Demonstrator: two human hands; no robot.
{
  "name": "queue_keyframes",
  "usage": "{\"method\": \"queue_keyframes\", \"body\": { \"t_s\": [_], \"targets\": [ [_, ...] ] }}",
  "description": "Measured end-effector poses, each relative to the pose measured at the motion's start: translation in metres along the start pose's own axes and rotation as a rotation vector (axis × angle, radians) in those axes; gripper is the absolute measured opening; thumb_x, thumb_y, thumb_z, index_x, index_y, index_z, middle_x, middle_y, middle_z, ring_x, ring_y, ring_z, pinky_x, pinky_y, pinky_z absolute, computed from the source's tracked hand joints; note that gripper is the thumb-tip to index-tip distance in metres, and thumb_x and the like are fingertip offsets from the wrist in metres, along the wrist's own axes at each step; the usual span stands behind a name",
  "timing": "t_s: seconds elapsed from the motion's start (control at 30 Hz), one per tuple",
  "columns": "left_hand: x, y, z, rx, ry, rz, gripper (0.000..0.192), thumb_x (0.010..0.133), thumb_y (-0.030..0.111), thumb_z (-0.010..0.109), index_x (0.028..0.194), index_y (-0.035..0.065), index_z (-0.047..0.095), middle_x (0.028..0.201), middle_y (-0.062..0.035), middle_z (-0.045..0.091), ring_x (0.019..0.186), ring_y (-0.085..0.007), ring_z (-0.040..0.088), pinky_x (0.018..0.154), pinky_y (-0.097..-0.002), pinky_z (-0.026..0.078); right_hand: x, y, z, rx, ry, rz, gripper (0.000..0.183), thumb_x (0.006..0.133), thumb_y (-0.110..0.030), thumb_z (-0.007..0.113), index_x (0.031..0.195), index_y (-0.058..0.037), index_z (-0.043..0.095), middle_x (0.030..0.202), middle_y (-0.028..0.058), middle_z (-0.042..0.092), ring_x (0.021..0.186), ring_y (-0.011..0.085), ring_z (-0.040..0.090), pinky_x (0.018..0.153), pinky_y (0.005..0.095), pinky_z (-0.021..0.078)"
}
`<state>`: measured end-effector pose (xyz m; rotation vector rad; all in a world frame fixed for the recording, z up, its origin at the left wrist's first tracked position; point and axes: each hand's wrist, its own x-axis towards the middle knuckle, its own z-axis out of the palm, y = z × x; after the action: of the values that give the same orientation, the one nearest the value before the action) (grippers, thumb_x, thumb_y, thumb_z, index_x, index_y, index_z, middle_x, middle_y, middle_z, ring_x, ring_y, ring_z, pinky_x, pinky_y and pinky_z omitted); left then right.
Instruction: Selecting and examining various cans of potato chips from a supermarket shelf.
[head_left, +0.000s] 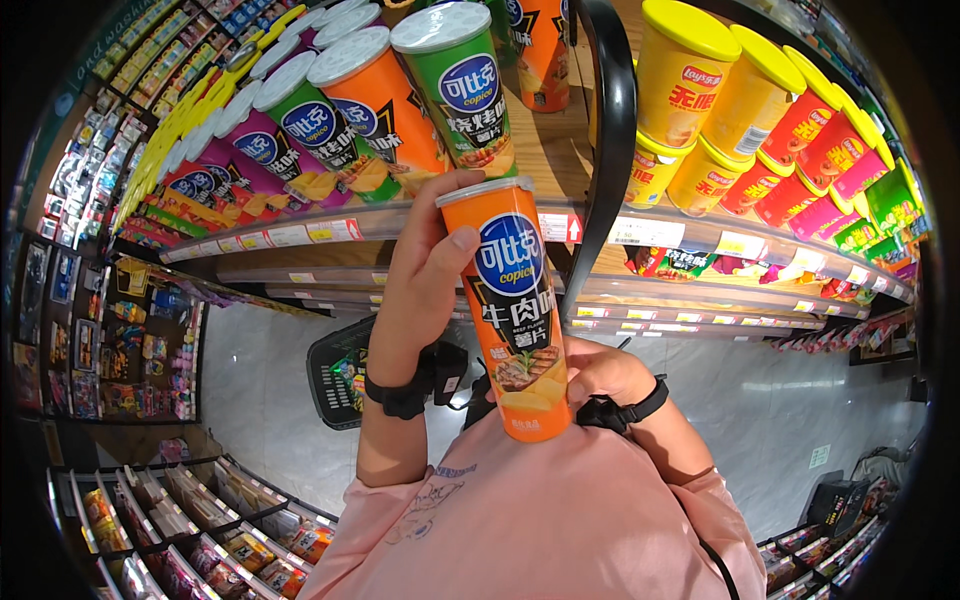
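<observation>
An orange Copico potato chip canister (517, 300) with a pale lid stands tilted in front of my chest, its printed front facing up. My left hand (431, 277) grips its upper end, thumb on the front and fingers behind near the lid. My right hand (611, 375) is at the canister's lower right side, fingers partly hidden behind it. Just beyond the lid, a green Copico canister (461, 90) stands at the shelf's front edge, beside an orange canister (382, 97) and rows of purple and green ones.
A black upright post (611, 112) divides the shelf; stacked Lay's canisters (682, 75) with yellow lids are to its right. A dark shopping basket (326, 382) with snack packs is on the floor at left. Low display racks (172, 517) stand at lower left.
</observation>
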<state>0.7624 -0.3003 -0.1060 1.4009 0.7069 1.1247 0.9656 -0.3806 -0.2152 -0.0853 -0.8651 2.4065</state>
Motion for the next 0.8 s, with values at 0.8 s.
{"method": "queue_keyframes", "body": {
  "t_s": [0.8],
  "targets": [
    [0.0, -0.005, -0.009, -0.046, 0.027, 0.077, 0.054, 0.102, 0.037, 0.055, 0.141, 0.0019, 0.046, 0.132, -0.0103, 0.057, 0.115, -0.0151, 0.058, 0.098, -0.0283, 0.048, -0.005, 0.003, -0.006, -0.119, 0.079, 0.025, 0.096, 0.071, -0.013, 0.083, 0.152, 0.0031, 0.034, 0.147, 0.0121, 0.051, 0.135, 0.0215, 0.049, 0.115, 0.0366, 0.035]
  ]
}}
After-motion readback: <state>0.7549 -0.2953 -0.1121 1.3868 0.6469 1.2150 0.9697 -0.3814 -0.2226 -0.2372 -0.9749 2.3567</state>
